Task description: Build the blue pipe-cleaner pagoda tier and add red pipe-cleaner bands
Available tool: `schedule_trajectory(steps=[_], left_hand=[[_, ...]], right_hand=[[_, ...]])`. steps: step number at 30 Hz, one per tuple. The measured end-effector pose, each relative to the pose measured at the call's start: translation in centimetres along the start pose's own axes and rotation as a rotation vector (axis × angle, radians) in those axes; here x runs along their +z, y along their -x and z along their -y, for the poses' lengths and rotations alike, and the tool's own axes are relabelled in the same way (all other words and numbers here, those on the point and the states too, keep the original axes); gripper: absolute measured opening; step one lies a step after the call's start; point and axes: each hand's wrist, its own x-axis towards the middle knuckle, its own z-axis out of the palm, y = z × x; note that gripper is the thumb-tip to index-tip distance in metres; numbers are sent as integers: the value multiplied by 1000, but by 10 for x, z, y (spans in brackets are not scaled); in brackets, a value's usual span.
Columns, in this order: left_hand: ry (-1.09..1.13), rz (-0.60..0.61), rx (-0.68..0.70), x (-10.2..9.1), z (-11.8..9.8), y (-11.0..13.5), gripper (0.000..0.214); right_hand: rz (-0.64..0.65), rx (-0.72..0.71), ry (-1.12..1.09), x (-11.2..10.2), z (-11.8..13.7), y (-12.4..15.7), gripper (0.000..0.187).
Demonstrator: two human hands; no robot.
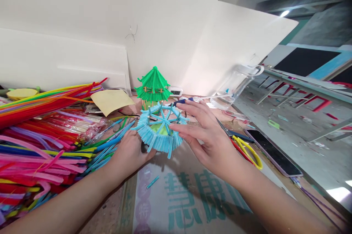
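A round light-blue pipe-cleaner piece (162,146), with spokes across its top and a fringe hanging round its rim, is held above the table. Something green shows between the spokes. My left hand (129,151) grips it low on the left side, its fingers partly hidden behind the fringe. On the right, my right hand (205,131) has its fingers apart, with fingertips at the rim and the spokes; whether they touch is hard to tell. Just behind stands a green pipe-cleaner pavilion (153,85) with a pointed, layered roof.
Colourful pipe cleaners (41,157) are heaped at the left. A yellow paper (111,101) lies behind them. To the right are yellow-and-red-handled scissors (257,157), a phone (272,151) and a clear plastic jug (233,83). A short blue offcut (153,182) lies on the printed board (192,197).
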Motion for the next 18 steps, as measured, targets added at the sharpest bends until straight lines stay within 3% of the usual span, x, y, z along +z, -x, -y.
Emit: schedule_trajectory(steps=[6,18], left_hand=[[0,2,8,1,4,-1,24],[9,-22,57,0,5,0,38]], right_hand=[[-66,62,-12,-6,-4,-4,28],[-69,77,45,0,-14,-1,22]])
